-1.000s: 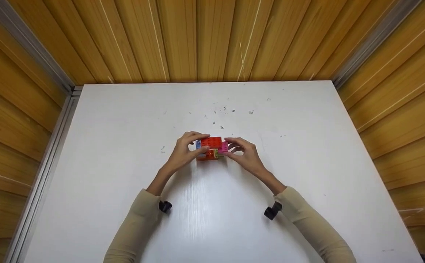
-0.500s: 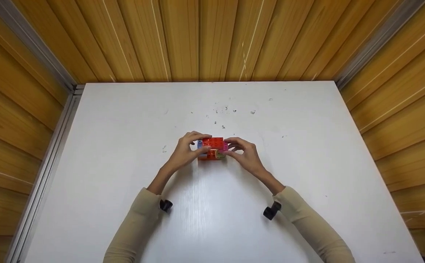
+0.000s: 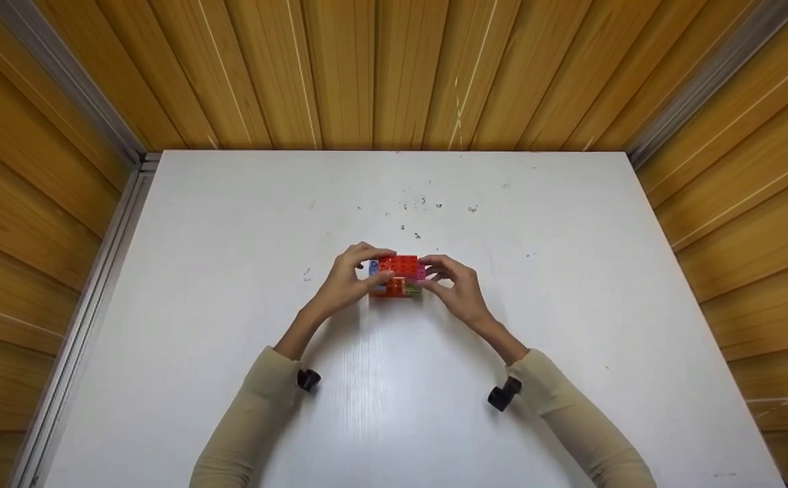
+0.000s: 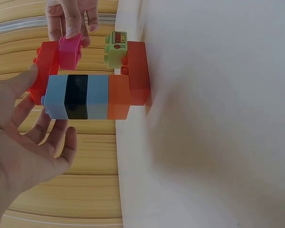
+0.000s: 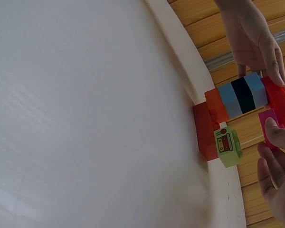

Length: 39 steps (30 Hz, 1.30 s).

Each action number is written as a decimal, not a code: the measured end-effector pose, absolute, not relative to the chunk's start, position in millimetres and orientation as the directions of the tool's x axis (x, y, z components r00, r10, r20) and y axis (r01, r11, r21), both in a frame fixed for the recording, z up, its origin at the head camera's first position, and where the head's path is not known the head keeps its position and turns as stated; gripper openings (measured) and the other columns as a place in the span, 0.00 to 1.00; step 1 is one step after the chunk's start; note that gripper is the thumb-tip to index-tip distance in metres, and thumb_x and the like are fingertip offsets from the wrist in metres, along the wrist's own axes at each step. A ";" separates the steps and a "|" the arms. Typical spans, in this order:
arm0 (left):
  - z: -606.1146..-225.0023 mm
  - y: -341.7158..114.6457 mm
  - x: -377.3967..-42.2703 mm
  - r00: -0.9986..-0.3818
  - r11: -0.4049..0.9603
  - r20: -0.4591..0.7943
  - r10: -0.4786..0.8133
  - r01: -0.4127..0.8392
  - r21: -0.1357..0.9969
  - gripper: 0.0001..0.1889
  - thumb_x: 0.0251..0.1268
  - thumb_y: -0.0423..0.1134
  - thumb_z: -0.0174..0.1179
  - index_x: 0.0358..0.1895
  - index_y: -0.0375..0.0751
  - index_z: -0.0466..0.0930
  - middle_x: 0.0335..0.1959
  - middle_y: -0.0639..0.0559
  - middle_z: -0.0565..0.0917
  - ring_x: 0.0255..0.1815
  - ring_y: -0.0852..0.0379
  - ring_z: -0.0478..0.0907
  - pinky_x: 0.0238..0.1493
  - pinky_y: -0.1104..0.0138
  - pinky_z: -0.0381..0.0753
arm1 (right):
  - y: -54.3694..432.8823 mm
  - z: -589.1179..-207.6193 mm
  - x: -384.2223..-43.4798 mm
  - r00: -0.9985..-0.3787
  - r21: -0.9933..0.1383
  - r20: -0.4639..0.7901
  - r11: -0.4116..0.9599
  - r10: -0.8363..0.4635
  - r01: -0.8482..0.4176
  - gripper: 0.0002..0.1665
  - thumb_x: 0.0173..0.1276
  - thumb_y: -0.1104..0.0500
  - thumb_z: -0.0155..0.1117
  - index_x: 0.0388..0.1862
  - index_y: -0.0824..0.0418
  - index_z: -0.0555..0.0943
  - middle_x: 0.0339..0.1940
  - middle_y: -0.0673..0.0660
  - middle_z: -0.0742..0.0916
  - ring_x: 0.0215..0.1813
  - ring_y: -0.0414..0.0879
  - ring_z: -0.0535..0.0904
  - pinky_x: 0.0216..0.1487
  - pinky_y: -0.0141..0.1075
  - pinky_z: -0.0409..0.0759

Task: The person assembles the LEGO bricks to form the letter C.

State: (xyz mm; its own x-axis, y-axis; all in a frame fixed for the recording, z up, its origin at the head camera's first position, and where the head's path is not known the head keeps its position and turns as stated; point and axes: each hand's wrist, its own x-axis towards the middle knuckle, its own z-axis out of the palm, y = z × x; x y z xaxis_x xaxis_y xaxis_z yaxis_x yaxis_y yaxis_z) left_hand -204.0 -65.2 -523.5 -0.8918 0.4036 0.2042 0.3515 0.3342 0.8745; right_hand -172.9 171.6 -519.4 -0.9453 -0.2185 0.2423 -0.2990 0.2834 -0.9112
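Observation:
A toy-brick build stands on the white table. Its dark red base brick (image 4: 139, 71) carries an orange brick (image 4: 119, 97) and a light green brick (image 4: 118, 50) with a printed picture. Above the orange one rise blue, black and blue layers (image 4: 77, 97). A bright red brick (image 3: 405, 265) lies across this column's top. My left hand (image 3: 345, 276) pinches the red brick between thumb and fingers. Under its other end, apart from the green brick below, is a pink brick (image 5: 267, 124), pinched by my right hand (image 3: 460, 290). Whether the studs are fully pressed in, I cannot tell.
The white table (image 3: 231, 224) has small dark scuff marks behind the build. Wood-patterned walls (image 3: 394, 74) stand around its back and sides. A black wrist camera (image 3: 308, 380) sits at the left cuff, another wrist camera (image 3: 504, 394) at the right.
The pink brick juts out less past the red brick's right end than a second ago. Both hands keep their grip. The whole head view has shifted slightly.

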 end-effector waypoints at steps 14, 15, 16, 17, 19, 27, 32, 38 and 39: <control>-522.9 -64.3 -204.3 -0.895 0.343 0.187 0.404 0.338 0.876 0.19 0.65 0.40 0.70 0.58 0.40 0.85 0.48 0.41 0.84 0.52 0.44 0.77 0.55 0.42 0.76 | 168.4 -523.4 -170.2 -0.939 -0.903 0.288 0.273 -0.186 -0.331 0.21 0.63 0.73 0.70 0.55 0.76 0.80 0.51 0.70 0.87 0.48 0.62 0.85 0.51 0.42 0.85; -522.9 -64.1 -204.6 -0.894 0.345 0.187 0.407 0.340 0.875 0.19 0.65 0.40 0.70 0.58 0.40 0.85 0.48 0.41 0.84 0.53 0.44 0.77 0.55 0.41 0.76 | 168.3 -523.8 -170.0 -0.936 -0.899 0.298 0.275 -0.186 -0.341 0.20 0.64 0.73 0.70 0.55 0.76 0.80 0.51 0.69 0.87 0.48 0.62 0.85 0.51 0.44 0.85; -523.1 -64.0 -204.7 -0.893 0.348 0.188 0.410 0.343 0.873 0.19 0.65 0.40 0.70 0.58 0.40 0.85 0.48 0.41 0.85 0.53 0.44 0.77 0.55 0.41 0.75 | 168.2 -524.1 -169.7 -0.932 -0.895 0.310 0.275 -0.185 -0.352 0.20 0.64 0.73 0.69 0.55 0.77 0.80 0.51 0.69 0.87 0.47 0.62 0.85 0.51 0.46 0.84; -523.3 -63.9 -204.8 -0.891 0.351 0.189 0.412 0.347 0.870 0.20 0.65 0.41 0.70 0.58 0.40 0.85 0.48 0.41 0.85 0.53 0.44 0.77 0.55 0.41 0.75 | 167.9 -524.6 -169.7 -0.929 -0.889 0.322 0.277 -0.184 -0.363 0.20 0.64 0.73 0.69 0.55 0.77 0.80 0.51 0.69 0.87 0.47 0.61 0.84 0.51 0.47 0.84; -523.6 -63.9 -205.1 -0.889 0.353 0.193 0.415 0.353 0.866 0.20 0.65 0.41 0.70 0.58 0.40 0.85 0.49 0.41 0.85 0.54 0.43 0.77 0.55 0.40 0.75 | 167.4 -525.8 -169.6 -0.922 -0.881 0.342 0.282 -0.180 -0.381 0.20 0.64 0.73 0.69 0.55 0.77 0.80 0.50 0.69 0.87 0.46 0.60 0.84 0.50 0.46 0.84; -523.6 -64.1 -205.5 -0.891 0.349 0.201 0.408 0.355 0.867 0.20 0.65 0.40 0.70 0.58 0.38 0.85 0.48 0.39 0.85 0.53 0.42 0.77 0.56 0.40 0.76 | 165.6 -531.2 -170.9 -0.931 -0.901 0.328 0.242 -0.157 -0.359 0.21 0.63 0.75 0.69 0.55 0.77 0.80 0.51 0.70 0.87 0.47 0.48 0.84 0.49 0.32 0.82; -522.3 -63.4 -205.4 -0.881 0.367 0.225 0.416 0.389 0.845 0.20 0.65 0.40 0.70 0.58 0.37 0.85 0.46 0.39 0.85 0.53 0.41 0.78 0.58 0.41 0.76 | 165.5 -531.8 -169.9 -0.929 -0.895 0.337 0.254 -0.150 -0.366 0.21 0.63 0.75 0.68 0.56 0.78 0.79 0.51 0.70 0.87 0.46 0.48 0.84 0.49 0.29 0.82; -522.3 -63.6 -205.3 -0.877 0.407 0.245 0.414 0.419 0.812 0.20 0.65 0.42 0.70 0.57 0.39 0.86 0.45 0.40 0.86 0.52 0.41 0.80 0.58 0.43 0.76 | 168.9 -553.5 -178.7 -0.912 -0.864 0.386 0.292 -0.137 -0.410 0.22 0.63 0.75 0.69 0.56 0.75 0.80 0.49 0.68 0.88 0.46 0.51 0.84 0.48 0.33 0.83; -522.5 -63.6 -205.5 -0.876 0.402 0.248 0.414 0.421 0.813 0.20 0.64 0.42 0.71 0.57 0.38 0.86 0.45 0.40 0.86 0.51 0.40 0.80 0.57 0.42 0.76 | 169.7 -557.6 -180.4 -0.911 -0.862 0.391 0.295 -0.135 -0.413 0.22 0.63 0.75 0.69 0.57 0.75 0.81 0.49 0.68 0.88 0.45 0.51 0.84 0.48 0.34 0.83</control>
